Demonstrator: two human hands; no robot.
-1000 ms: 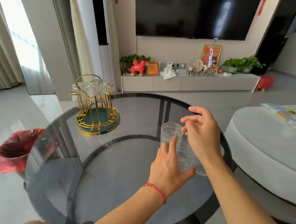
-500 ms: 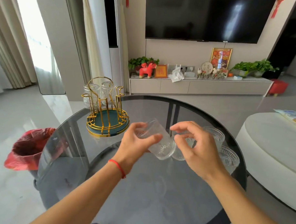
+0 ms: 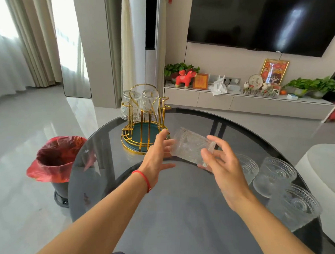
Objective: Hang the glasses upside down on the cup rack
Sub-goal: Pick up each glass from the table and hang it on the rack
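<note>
Glass (image 3: 192, 147) now tipped sideways, passing toward right hand (image 3: 223, 168).

The ribbed glass (image 3: 192, 147) is tipping onto its side, passing from the left hand (image 3: 156, 157) toward the right hand's (image 3: 221, 163) fingertips.

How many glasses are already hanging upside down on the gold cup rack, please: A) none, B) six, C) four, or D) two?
D: two ribbed glasses hang inverted on the far pegs of the gold cup rack, while the near pegs are bare; another glass is between the left hand and right hand.
</note>
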